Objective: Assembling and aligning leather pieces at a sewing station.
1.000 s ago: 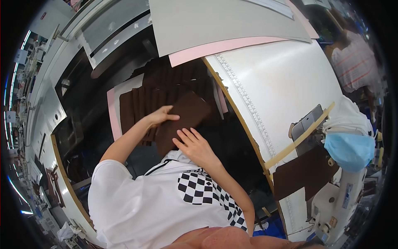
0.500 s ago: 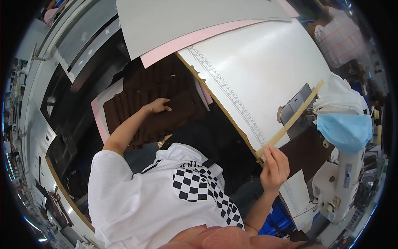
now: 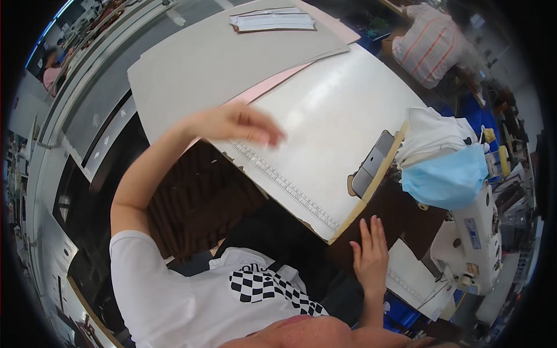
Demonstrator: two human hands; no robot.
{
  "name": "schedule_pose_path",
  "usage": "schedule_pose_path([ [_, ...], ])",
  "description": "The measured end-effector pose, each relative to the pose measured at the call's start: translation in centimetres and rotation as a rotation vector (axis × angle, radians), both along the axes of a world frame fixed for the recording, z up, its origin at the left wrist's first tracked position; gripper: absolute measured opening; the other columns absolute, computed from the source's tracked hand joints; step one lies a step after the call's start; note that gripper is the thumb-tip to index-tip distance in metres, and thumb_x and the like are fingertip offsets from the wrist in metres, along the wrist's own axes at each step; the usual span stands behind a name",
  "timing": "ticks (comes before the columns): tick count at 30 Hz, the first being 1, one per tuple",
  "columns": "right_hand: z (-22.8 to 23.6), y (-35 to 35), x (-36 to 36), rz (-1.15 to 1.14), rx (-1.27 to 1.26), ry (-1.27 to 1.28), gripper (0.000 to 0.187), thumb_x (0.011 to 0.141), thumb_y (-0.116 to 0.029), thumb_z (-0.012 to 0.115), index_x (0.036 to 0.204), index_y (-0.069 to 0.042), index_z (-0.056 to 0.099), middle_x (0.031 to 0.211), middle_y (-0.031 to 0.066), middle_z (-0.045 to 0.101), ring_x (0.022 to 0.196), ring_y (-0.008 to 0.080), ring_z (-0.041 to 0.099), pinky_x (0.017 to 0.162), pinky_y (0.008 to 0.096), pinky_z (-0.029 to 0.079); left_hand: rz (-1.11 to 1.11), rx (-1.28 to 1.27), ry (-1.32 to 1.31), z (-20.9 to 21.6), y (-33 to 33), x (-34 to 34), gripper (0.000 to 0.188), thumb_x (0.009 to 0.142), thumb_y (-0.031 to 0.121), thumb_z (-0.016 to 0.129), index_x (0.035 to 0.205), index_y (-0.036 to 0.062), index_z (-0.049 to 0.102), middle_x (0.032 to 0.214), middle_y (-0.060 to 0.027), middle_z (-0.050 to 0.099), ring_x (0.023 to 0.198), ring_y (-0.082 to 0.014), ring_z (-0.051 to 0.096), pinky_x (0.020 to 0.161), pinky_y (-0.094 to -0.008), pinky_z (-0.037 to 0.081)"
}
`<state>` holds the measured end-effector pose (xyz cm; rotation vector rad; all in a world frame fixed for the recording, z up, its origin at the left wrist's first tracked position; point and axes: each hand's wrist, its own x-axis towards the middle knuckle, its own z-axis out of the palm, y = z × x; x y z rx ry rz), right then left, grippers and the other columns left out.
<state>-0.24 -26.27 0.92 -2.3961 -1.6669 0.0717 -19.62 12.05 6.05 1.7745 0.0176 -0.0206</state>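
My left hand [image 3: 246, 126], smeared by motion, is raised over the white tabletop [image 3: 325, 116], near the edge of a grey sheet [image 3: 220, 64]. Whether its fingers pinch anything does not show. Below that arm, a stack of folded dark brown fabric pieces [image 3: 200, 203] lies in front of my lap, partly hidden by the forearm. My right hand [image 3: 370, 252] rests with outstretched fingers at a dark brown cloth [image 3: 400, 211] beside the sewing machine [image 3: 473, 232]. A long beige strip [image 3: 377, 180] runs just beyond those fingertips, along the table's right side.
A phone [image 3: 371, 165] lies by the strip. White cloth [image 3: 432, 133] and a blue face mask [image 3: 449, 178] cover the machine's upper part. Ruler markings [image 3: 284, 188] line the near table edge. At the far right is another person in a striped shirt [image 3: 429, 43].
My left hand has left the brown stack and moved up and rightward over the tabletop. My right hand has gone from a loose curl by the strip's end to stretched-out fingers. The view has shifted.
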Motion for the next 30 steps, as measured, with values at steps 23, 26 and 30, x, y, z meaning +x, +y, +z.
schedule_pose_path([
  [23,-0.7,0.8,0.6,0.135,0.205,-0.064,0.041,0.081,-0.014,0.070,0.119,-0.002,0.062,0.105,0.0101,0.059,0.099,0.0263,0.057,0.088,0.0399,0.046,0.880,0.267,-0.427,0.5,15.2,9.0,0.028,0.097,0.015,0.049,0.123,0.0090,0.058,0.102,-0.0119,0.069,0.089,-0.0213,0.067,0.078,-0.0318,0.052],
  [26,-0.8,1.8,3.0,0.141,0.211,-0.086,0.041,0.082,-0.016,0.069,0.119,-0.001,0.061,0.093,0.0072,0.053,0.090,0.0238,0.053,0.084,0.0388,0.045,0.632,-0.161,-0.059,0.4,3.3,8.6,0.036,0.098,0.012,0.050,0.134,0.0125,0.050,0.104,-0.0103,0.067,0.086,-0.0143,0.065,0.079,-0.0286,0.051],
  [30,-0.8,3.3,5.2,0.141,0.228,0.001,0.047,0.081,-0.024,0.071,0.121,-0.005,0.056,0.130,0.0174,0.047,0.125,0.0361,0.044,0.105,0.0459,0.038,0.414,0.472,0.266,-2.1,-6.8,7.8,0.043,0.094,0.012,0.057,0.135,0.0138,0.048,0.095,-0.0160,0.067,0.075,-0.0201,0.065,0.070,-0.0314,0.053],
])
